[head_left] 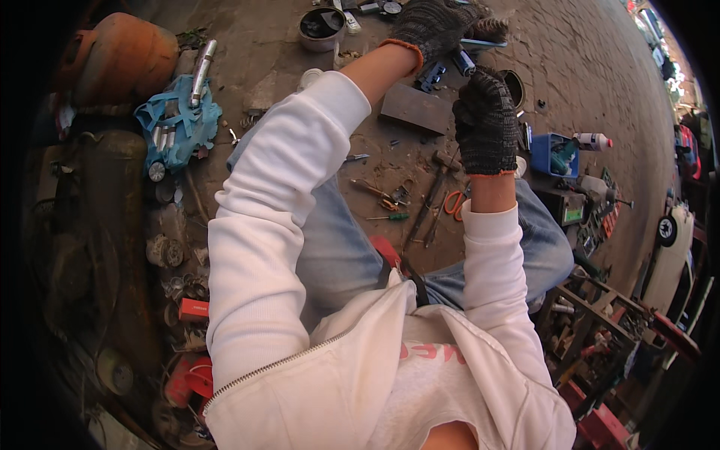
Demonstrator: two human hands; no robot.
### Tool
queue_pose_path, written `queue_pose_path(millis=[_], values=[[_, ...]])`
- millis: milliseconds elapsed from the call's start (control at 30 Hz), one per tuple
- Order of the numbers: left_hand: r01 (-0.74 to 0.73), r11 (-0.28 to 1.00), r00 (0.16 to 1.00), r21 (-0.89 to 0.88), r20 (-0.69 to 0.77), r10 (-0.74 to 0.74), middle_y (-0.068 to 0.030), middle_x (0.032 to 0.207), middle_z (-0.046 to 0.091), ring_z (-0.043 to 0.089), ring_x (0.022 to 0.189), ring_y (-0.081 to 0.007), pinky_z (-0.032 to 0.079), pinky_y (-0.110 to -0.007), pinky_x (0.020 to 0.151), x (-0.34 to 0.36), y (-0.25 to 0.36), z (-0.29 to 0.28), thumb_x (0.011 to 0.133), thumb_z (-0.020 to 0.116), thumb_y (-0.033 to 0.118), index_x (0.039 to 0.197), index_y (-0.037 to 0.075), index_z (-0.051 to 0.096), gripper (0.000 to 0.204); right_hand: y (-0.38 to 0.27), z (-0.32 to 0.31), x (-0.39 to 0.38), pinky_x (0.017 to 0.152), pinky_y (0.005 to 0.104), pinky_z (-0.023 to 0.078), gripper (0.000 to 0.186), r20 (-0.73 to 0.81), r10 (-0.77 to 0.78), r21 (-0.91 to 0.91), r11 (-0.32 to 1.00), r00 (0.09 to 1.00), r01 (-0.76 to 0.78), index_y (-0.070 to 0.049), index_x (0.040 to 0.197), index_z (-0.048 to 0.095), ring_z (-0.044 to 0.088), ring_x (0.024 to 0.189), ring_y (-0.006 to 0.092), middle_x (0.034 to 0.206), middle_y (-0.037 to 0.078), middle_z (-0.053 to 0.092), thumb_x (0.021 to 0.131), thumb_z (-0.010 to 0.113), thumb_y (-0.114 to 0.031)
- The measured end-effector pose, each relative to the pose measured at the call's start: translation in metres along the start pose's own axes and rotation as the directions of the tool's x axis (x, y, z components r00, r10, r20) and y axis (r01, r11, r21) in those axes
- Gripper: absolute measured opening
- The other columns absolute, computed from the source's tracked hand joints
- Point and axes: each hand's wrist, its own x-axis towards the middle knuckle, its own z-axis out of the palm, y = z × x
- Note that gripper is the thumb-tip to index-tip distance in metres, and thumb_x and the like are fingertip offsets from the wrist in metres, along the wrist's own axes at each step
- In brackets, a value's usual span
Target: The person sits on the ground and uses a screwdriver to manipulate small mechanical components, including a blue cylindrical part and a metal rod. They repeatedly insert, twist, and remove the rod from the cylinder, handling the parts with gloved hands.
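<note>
Both my hands wear dark knitted gloves with orange cuffs. My left hand (433, 31) reaches to the top edge of the view, its fingers curled and partly hidden; what they hold I cannot make out. Closer to me, my right hand (486, 124) is closed in a fist, knuckles up. A small blue-and-white piece (465, 63) shows just beyond this fist, between the two hands. Under the left hand are a blue metal part (430, 77) and a dark rectangular metal block (411, 109) on the ground. A light blue strip (484, 43) lies beside the left hand.
Between my knees lie a hammer (442, 162), orange-handled scissors (454, 204) and a green-handled screwdriver (396, 217). A round tin (322, 30) stands far left; a blue box (553, 156) and a power drill (596, 189) sit right. An orange gas cylinder (131, 60) lies at left.
</note>
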Motion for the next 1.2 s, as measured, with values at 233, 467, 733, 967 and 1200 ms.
queue_pose_path(millis=[233,467,733,967,1200], values=[[-0.011,1.0,0.997,0.011,0.079,0.01,-0.0126,0.082,0.066,0.064,0.077,-0.0276,0.049,-0.04,0.069,0.011,-0.009,0.009,0.089,0.044,0.035,0.092,0.011,0.067,0.033,-0.004,0.002,-0.009,0.043,0.0204,0.034,0.009,0.002,-0.079,-0.414,0.907,0.997,0.073,-0.01,0.088,0.058,0.044,0.051,0.0074,0.063,-0.004,0.05,0.089,0.056,-0.019],[-0.024,0.997,0.992,-0.071,0.12,0.033,-0.0088,0.085,0.067,0.065,0.079,-0.0251,0.049,-0.037,0.071,0.025,-0.034,0.03,0.089,0.046,0.037,0.098,0.015,0.067,0.031,-0.009,0.005,-0.01,0.037,0.0186,0.027,0.025,0.389,0.136,0.256,0.934,0.911,-0.249,-0.004,0.103,0.057,0.034,0.048,0.0047,0.059,-0.004,0.039,0.093,0.049,-0.026],[0.226,0.91,0.965,-0.348,0.205,-0.161,-0.0049,0.075,0.065,0.058,0.06,-0.0136,0.049,-0.027,0.058,0.004,-0.039,0.008,0.093,0.047,0.027,0.092,0.007,0.065,0.027,-0.005,0.008,-0.005,0.053,0.0217,0.041,0.017,0.3,0.422,0.328,0.797,0.856,-0.508,-0.003,0.105,0.052,0.045,0.063,0.0101,0.08,0.002,0.051,0.093,0.044,-0.013],[0.361,0.64,0.932,-0.678,0.248,-0.263,-0.0084,0.065,0.064,0.059,0.054,-0.014,0.048,-0.028,0.055,-0.001,-0.018,-0.018,0.09,0.052,0.037,0.081,0.003,0.068,0.039,-0.007,0.009,-0.004,0.039,0.0215,0.028,0.008,0.468,0.275,0.492,0.709,0.84,-0.506,-0.009,0.088,0.055,0.034,0.046,0.0077,0.057,-0.005,0.037,0.088,0.049,-0.014],[0.167,0.917,0.972,-0.362,0.218,-0.091,-0.0076,0.074,0.065,0.062,0.063,-0.0174,0.05,-0.031,0.061,0.007,-0.026,-0.012,0.088,0.05,0.026,0.09,0.007,0.064,0.024,0.005,0.025,-0.011,0.036,0.0228,0.025,0.008,0.072,0.136,0.329,0.932,0.988,-0.152,-0.011,0.084,0.055,0.032,0.042,0.0073,0.053,-0.006,0.033,0.087,0.05,-0.017]])
